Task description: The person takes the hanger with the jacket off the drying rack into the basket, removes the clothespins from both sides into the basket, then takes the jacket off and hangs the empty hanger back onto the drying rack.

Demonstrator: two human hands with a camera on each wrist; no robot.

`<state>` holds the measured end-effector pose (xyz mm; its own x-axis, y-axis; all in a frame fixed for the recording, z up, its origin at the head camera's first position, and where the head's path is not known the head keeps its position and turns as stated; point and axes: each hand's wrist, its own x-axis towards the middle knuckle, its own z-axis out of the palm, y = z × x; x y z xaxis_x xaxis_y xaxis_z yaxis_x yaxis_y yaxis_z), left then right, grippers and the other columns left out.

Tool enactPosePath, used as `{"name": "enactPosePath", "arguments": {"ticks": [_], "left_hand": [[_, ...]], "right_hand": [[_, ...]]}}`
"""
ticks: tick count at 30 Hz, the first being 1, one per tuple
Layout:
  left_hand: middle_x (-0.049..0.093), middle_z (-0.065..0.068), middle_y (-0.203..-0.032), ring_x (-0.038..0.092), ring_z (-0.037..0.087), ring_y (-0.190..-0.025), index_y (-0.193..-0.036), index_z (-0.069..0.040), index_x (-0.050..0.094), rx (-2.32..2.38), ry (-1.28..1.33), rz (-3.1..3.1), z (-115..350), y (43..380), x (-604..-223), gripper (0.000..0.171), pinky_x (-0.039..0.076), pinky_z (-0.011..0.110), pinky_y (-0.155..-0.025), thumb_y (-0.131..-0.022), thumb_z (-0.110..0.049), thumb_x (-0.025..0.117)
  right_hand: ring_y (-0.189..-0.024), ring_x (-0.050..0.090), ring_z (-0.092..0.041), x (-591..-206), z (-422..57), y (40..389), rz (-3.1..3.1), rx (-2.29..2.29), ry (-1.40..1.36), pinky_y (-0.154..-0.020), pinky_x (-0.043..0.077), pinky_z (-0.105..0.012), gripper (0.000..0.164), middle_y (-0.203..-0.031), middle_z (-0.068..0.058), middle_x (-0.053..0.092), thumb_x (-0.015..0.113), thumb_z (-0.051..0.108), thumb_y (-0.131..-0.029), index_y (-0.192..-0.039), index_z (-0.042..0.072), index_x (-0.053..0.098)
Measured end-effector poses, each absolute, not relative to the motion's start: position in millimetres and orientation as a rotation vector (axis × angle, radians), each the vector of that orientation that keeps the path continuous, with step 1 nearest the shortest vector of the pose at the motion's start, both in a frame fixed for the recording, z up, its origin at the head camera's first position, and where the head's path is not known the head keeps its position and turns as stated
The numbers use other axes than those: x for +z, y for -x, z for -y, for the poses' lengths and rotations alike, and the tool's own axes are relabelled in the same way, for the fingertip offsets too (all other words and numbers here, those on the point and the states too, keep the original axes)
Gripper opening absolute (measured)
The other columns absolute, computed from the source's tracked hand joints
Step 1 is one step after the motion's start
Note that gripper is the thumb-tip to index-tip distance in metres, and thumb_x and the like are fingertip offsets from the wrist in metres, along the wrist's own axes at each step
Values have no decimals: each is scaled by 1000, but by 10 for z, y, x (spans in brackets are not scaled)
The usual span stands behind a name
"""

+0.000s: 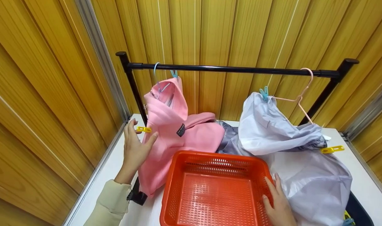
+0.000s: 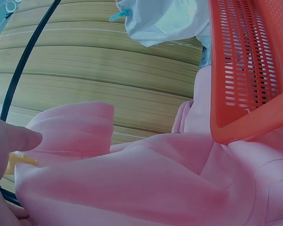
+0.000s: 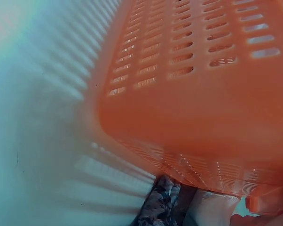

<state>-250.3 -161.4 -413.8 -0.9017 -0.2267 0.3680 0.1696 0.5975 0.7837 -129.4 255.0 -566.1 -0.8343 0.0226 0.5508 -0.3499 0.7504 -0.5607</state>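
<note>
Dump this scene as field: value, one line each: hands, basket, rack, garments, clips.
left hand: fingers apart, beside left yellow clip; contact unclear
right hand: touching right side of red basket
basket: perforated walls, in front of black rack
pink garment: on blue hanger, rack's left end
pale garment: at pink hanger, rack's right end
teal clips: one atop each garment
right yellow clip: on pale garment's right side

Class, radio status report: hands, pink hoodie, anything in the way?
Left hand beside yellow clip, right hand on red basket. Pink hoodie hanging from black rack. In the way: basket, partly hiding hoodie.
</note>
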Motion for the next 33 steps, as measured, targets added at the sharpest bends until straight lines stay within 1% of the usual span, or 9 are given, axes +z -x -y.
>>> {"name": "enactPosePath", "arguments": {"ticks": [2,4,9,14,17,20,28,31,33], "left_hand": [[35,14,-143,49,30,-111,-146,-2,26,-1240,-50,2423,1616,2512,-4133,86,46,43,-88,-82,-35,74],[35,14,-142,50,30,-109,-146,-3,26,-1244,-53,2453,1616,2518,-4122,85,46,42,-86,-83,-35,73],[37,16,-141,52,30,-106,-147,-4,28,-1246,-57,2503,1613,2546,-4115,84,46,42,-85,-83,-36,73],[40,18,-137,53,34,-111,-145,-3,31,-1264,-54,2543,1618,2582,-4126,82,45,49,-95,-83,-35,73],[40,18,-139,51,36,-118,-146,-2,32,-1273,-60,2577,1619,2595,-4124,80,41,54,-101,-84,-35,71],[38,18,-144,49,39,-124,-146,-1,34,-1262,-66,2611,1614,2604,-4118,79,38,57,-104,-85,-37,70],[49,23,-140,48,43,-128,-141,-2,42,-1206,-35,2681,1601,2620,-4110,65,37,59,-105,-89,-34,64],[53,26,-136,50,44,-126,-140,0,44,-1226,-36,2700,1602,2626,-4106,60,39,57,-103,-91,-32,61],[55,27,-133,52,45,-124,-137,1,47,-1242,-37,2702,1604,2634,-4110,56,41,56,-101,-92,-29,58]], "right_hand": [[-138,32,-40,-5662,-2557,1293,2410,925,-252,-105,7,1,64,-149,-37,25,61,-12,-75,-137,-5,47],[-142,23,-17,-5654,-2562,1288,2417,934,-239,-105,7,2,65,-149,-36,26,59,-13,-75,-138,-4,46],[-142,23,-12,-5655,-2568,1283,2422,947,-230,-105,7,2,67,-148,-36,27,56,-17,-73,-139,-6,44],[-127,39,-50,-5666,-2569,1292,2425,946,-220,-105,7,2,65,-146,-37,29,55,-18,-73,-137,-6,46],[-119,41,-60,-5671,-2572,1298,2425,951,-224,-104,6,2,65,-145,-39,29,55,-19,-73,-136,-5,46],[-120,40,-61,-5678,-2575,1302,2418,954,-242,-104,6,2,65,-144,-40,29,55,-20,-73,-136,-6,46],[-136,32,-35,-5693,-2578,1295,2393,962,-255,-106,7,1,63,-143,-42,30,54,-20,-74,-135,-7,46],[-135,34,-35,-5686,-2576,1291,2399,951,-245,-106,8,1,63,-144,-41,30,54,-19,-74,-135,-6,47],[-132,36,-43,-5685,-2577,1293,2398,950,-255,-106,8,1,62,-143,-41,30,54,-19,-74,-135,-6,47]]}}
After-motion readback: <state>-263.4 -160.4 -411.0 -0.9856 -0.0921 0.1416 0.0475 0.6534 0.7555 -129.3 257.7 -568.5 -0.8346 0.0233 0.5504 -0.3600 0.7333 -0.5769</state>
